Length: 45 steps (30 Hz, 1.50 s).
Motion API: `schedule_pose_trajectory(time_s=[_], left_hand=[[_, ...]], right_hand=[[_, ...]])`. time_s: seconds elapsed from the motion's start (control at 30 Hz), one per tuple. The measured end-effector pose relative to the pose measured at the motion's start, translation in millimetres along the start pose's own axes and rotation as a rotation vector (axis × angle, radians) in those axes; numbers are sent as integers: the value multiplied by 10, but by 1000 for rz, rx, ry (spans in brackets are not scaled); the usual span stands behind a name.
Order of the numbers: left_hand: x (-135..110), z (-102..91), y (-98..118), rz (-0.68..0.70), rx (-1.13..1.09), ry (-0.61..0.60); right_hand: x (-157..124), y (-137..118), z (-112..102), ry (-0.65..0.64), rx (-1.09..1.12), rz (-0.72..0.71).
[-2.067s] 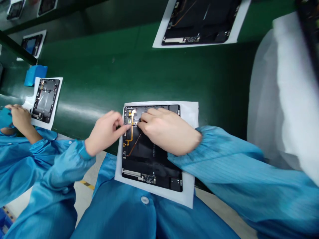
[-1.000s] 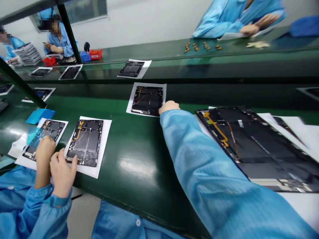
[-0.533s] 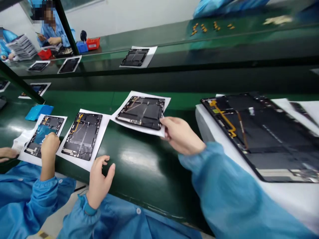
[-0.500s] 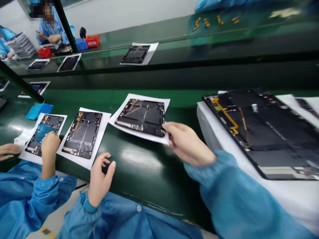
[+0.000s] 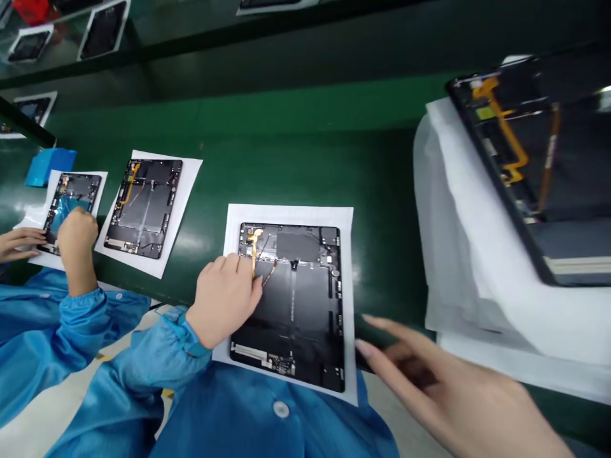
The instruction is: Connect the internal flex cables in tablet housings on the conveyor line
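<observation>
An opened tablet (image 5: 293, 299) with an orange flex cable lies on a white sheet (image 5: 346, 219) at the near edge of the green belt (image 5: 296, 159). My left hand (image 5: 224, 305) rests on the tablet's left side, fingers curled by the orange cable, holding nothing I can make out. My right hand (image 5: 453, 394) hovers low at the right, fingers stretched out and empty, blurred by motion, just right of the sheet.
A stack of white sheets (image 5: 477, 254) topped by another opened tablet (image 5: 539, 152) stands at the right. A further tablet on paper (image 5: 143, 200) lies to the left. A co-worker's hands (image 5: 71, 232) work on a tablet (image 5: 71, 197) beside a blue pad (image 5: 48, 165).
My right hand carried the tablet on its sheet from the far belt to the near edge and let go. My left hand moved onto it. The view tilted down.
</observation>
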<state>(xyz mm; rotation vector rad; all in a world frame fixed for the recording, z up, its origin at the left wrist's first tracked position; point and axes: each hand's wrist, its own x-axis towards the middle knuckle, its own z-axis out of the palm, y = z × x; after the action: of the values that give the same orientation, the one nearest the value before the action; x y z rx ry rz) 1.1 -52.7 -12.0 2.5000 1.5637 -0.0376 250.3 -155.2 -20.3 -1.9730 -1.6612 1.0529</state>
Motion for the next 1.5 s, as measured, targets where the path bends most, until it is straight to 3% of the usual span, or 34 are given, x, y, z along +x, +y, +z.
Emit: schedule_pose_trajectory(time_s=[0.1, 0.23, 0.37, 0.47, 0.6, 0.73, 0.87, 1.07, 1.23, 1.5], left_hand=[[121, 2, 114, 14, 136, -28], [54, -39, 77, 23, 155, 12], [-159, -22, -97, -160, 206, 144], [-243, 56, -199, -251, 223, 186], [-188, 116, -262, -166, 65, 174], [-48, 79, -312, -71, -99, 81], [58, 47, -331, -85, -214, 43], [115, 40, -314, -125, -216, 13], [163, -11, -315, -150, -267, -42], [231, -104, -346, -162, -273, -148]], right_hand=[[333, -207, -76, 46, -62, -132], [974, -616, 64, 37, -17, -308], [1494, -964, 311, -10, -116, -343], [1672, -1075, 431, -51, -212, -367], [1727, -1080, 493, -21, -154, -356], [1734, -1069, 495, -49, -89, -345], [1721, -1070, 467, -86, -38, -339], [1710, -1082, 388, -174, 39, -345], [1721, -1059, 318, -341, 107, -411], [1718, -1059, 382, -310, -38, -611]])
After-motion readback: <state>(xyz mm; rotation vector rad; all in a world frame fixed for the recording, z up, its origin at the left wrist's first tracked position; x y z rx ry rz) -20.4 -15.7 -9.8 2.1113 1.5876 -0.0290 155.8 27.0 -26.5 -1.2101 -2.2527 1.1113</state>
